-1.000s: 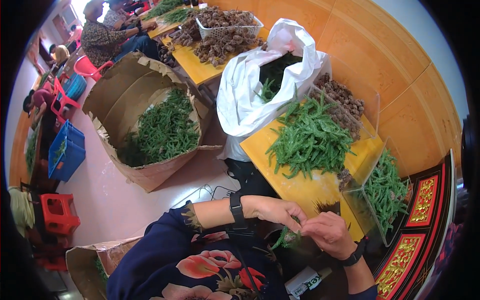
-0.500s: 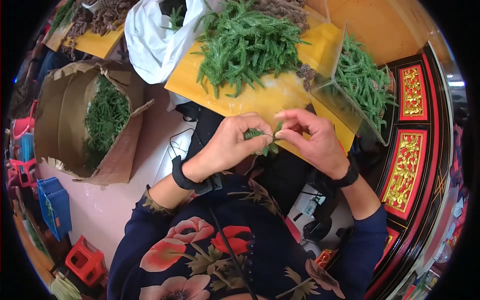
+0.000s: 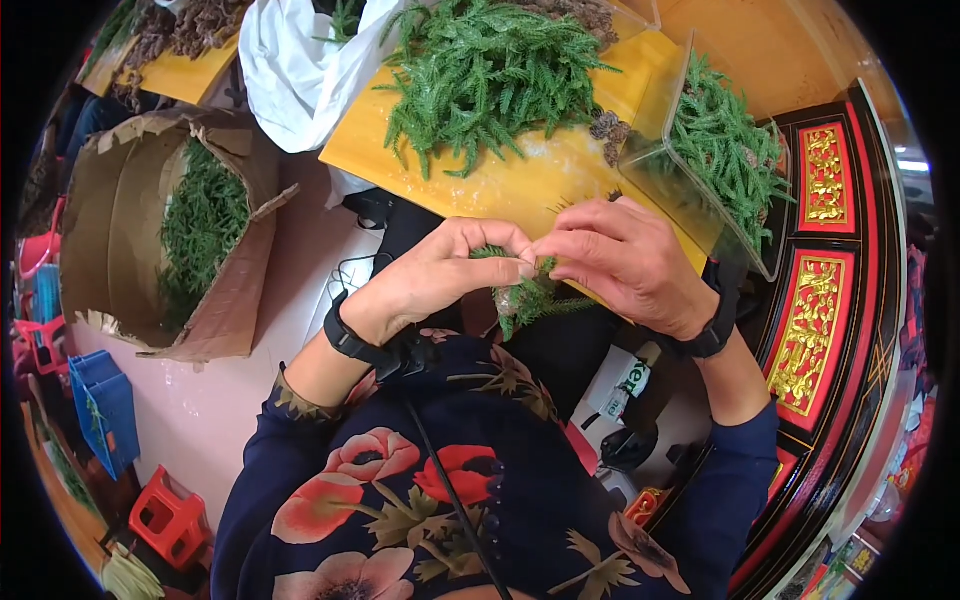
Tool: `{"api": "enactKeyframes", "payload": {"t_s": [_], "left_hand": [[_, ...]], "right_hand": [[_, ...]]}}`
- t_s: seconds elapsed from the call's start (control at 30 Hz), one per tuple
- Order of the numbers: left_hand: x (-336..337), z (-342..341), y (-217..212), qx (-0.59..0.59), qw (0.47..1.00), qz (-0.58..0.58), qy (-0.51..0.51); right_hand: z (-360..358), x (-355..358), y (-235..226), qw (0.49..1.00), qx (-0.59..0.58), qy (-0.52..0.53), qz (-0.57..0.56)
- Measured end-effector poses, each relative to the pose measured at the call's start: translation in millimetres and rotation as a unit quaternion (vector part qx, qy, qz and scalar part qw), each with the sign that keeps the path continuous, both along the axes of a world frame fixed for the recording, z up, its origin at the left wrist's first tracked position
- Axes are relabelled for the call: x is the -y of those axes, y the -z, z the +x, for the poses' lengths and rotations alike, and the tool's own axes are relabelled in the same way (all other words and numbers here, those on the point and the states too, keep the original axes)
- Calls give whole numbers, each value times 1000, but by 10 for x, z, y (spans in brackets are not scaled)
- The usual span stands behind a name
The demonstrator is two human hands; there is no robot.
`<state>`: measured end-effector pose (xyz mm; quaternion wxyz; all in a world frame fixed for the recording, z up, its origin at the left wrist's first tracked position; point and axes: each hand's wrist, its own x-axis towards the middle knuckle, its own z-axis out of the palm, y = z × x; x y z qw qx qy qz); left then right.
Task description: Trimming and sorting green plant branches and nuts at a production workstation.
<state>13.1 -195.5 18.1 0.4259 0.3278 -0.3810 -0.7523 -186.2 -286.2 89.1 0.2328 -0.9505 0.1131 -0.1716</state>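
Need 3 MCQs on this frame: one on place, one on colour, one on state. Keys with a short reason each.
1. Where is the clear plastic container of green sprigs?
A. on the floor by the cardboard box
B. at the right end of the yellow board
C. on the person's lap

2. What colour is the board under the loose pile of sprigs?
A. yellow
B. blue
C. white

3. What are the two hands doing?
A. resting flat on the board
B. both pinching one small green sprig bunch
C. lifting the white bag

Key: 1 B, the container sits against the board's right side. 2 A, bare board around the pile is yellow. 3 B, the left hand and right hand meet on the bunch in front of the board.
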Motion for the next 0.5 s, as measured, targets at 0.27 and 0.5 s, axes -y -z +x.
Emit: {"api": "enactKeyframes", "payload": {"t_s": [0.27, 0.5], "left_hand": [[-10, -35, 35, -29, 999, 13, 34], [-41, -155, 52, 148, 981, -112, -63]], "right_hand": [[30, 20, -35, 998, -21, -36, -50], [76, -121, -25, 985, -132, 9, -113]]}}
